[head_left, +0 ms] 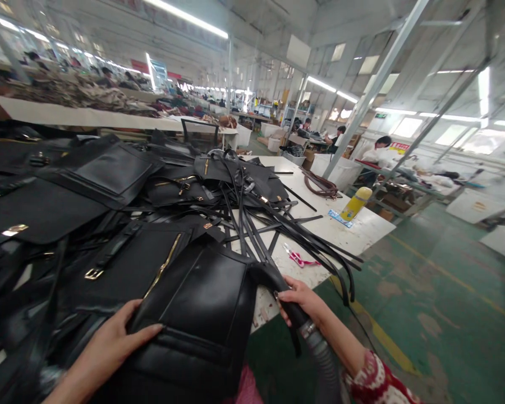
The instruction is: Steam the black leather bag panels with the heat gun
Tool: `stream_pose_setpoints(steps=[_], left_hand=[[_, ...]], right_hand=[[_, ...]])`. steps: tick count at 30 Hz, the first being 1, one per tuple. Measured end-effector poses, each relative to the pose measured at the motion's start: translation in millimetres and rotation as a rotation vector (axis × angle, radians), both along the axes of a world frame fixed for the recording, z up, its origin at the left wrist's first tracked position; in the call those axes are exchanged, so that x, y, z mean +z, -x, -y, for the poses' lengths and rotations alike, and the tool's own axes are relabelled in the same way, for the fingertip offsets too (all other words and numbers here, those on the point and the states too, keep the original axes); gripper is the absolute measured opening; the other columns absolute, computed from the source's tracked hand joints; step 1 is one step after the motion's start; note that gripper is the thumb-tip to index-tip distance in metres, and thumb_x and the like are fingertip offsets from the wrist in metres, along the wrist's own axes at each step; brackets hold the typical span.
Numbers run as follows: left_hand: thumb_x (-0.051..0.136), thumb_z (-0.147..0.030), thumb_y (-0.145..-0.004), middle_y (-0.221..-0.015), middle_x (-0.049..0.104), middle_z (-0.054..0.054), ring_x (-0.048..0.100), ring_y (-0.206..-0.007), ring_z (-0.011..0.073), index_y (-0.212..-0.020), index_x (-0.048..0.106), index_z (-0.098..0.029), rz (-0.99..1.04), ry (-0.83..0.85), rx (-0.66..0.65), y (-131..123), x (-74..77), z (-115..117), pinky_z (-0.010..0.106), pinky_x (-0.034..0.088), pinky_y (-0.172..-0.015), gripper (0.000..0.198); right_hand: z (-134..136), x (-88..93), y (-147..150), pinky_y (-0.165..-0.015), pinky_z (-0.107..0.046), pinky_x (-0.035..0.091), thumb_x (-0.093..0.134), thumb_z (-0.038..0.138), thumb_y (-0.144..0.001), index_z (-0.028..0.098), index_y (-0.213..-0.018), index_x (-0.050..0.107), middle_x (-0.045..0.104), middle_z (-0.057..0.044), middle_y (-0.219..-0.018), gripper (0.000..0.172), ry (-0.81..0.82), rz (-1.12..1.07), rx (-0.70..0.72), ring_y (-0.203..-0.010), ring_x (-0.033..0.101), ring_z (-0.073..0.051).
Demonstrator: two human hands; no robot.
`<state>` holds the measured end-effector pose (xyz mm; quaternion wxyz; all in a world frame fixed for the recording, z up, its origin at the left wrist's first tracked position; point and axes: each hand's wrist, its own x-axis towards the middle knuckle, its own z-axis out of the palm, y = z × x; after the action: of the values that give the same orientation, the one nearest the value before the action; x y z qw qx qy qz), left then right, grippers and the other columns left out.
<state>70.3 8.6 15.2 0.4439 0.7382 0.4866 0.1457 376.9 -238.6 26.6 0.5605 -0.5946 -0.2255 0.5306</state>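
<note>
Your left hand [120,339] grips the left side of the smooth black leather-look bag panel [202,292], thumb flat on top; the fingers' undersides are hidden. The panel sits right in front of you at the near edge of the white table [315,230], tilted up, its lower part reaching toward your lap. Your right hand [303,300] is wrapped around a curved black tube nozzle [289,306], joined by a metal clamp [307,328] to a grey ribbed hose [324,350]. The nozzle's bent end is at the panel's upper right edge; whether it touches, you cannot tell from this angle.

To work well here, spread the left thumb's pressure so the glossy face takes no crease, and tilt the panel to meet the nozzle rather than twisting your right wrist. Mind the metal clamp: it could scratch the surface if the tube swings inward. Let the hose hang with slack. Beware the black flat piece with a gold zip [109,264] just left of the panel, and the long thin black straps [294,227] beyond, which could snag.
</note>
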Motion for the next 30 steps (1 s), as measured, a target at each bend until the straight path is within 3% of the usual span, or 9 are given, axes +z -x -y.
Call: stream_pose_setpoints(steps=[5,8,11,15,18,22,25,30], left_hand=[[0.072,-0.042,-0.054,-0.091,0.071,0.002,0.064,-0.090,0.0278,-0.098,0.060,-0.022,0.181,0.369,-0.077,-4,17.1,19,0.036,0.050,-0.082,0.050],[0.070,-0.034,-0.059,-0.093,0.071,0.002,0.064,-0.090,0.0261,-0.101,0.059,-0.020,0.232,0.401,-0.097,-2,31.2,19,0.035,0.049,-0.083,0.046],[0.067,-0.025,-0.060,-0.095,0.069,0.002,0.062,-0.091,0.0249,-0.103,0.058,-0.018,0.253,0.251,-0.130,5,49.2,15,0.036,0.046,-0.085,0.044],[0.062,-0.019,-0.058,-0.088,0.069,0.001,0.062,-0.085,0.0238,-0.094,0.061,-0.015,0.228,0.061,-0.193,18,74.9,18,0.034,0.047,-0.079,0.037],[0.064,-0.015,-0.051,-0.075,0.068,0.000,0.061,-0.073,0.0211,-0.080,0.063,-0.014,0.164,-0.057,-0.155,28,89.9,23,0.030,0.047,-0.065,0.030],[0.067,-0.012,-0.045,-0.063,0.062,-0.003,0.057,-0.061,0.0169,-0.068,0.061,-0.013,0.146,-0.227,-0.021,39,114.6,21,0.026,0.044,-0.056,0.023],[0.064,-0.013,-0.050,-0.065,0.060,-0.004,0.056,-0.064,0.0158,-0.072,0.060,-0.013,0.191,-0.398,0.090,50,147.0,18,0.027,0.043,-0.060,0.022],[0.064,-0.020,-0.058,-0.079,0.056,-0.001,0.051,-0.081,0.0178,-0.084,0.057,-0.013,0.238,-0.739,0.320,66,223.6,16,0.032,0.039,-0.077,0.028]], right_hand=[[-42,-5.6,1,-0.036,-0.025,0.046,0.063,0.028,-0.064,0.018,-0.116,0.042,0.055,0.006,-0.048,0.058,0.007,0.036,-0.048,-0.039,0.054,-0.015],[-62,-1.7,7,-0.036,-0.024,0.045,0.063,0.031,-0.064,0.018,-0.120,0.039,0.055,0.006,-0.049,0.062,-0.020,0.075,-0.109,-0.039,0.052,-0.013],[-61,8.0,18,-0.038,-0.024,0.046,0.063,0.034,-0.064,0.020,-0.125,0.034,0.055,0.007,-0.051,0.069,-0.043,0.076,-0.109,-0.041,0.053,-0.013],[-38,17.2,38,-0.036,-0.025,0.045,0.068,0.036,-0.060,0.015,-0.129,0.029,0.056,0.005,-0.049,0.081,-0.038,0.032,0.048,-0.039,0.053,-0.015],[-26,3.6,49,-0.037,-0.026,0.045,0.068,0.044,-0.061,0.014,-0.134,0.021,0.056,0.005,-0.045,0.092,0.063,0.048,0.067,-0.037,0.054,-0.016],[-23,-14.9,67,-0.035,-0.026,0.042,0.067,0.049,-0.059,0.016,-0.136,0.021,0.056,0.005,-0.040,0.095,0.014,0.095,-0.042,-0.033,0.052,-0.018],[-14,-5.7,81,-0.034,-0.025,0.040,0.069,0.049,-0.056,0.015,-0.136,0.024,0.055,0.005,-0.039,0.098,-0.041,0.112,-0.049,-0.032,0.051,-0.017],[9,22.1,92,-0.036,-0.025,0.041,0.071,0.046,-0.056,0.016,-0.135,0.026,0.058,0.004,-0.043,0.096,-0.088,0.156,-0.054,-0.036,0.053,-0.018]])
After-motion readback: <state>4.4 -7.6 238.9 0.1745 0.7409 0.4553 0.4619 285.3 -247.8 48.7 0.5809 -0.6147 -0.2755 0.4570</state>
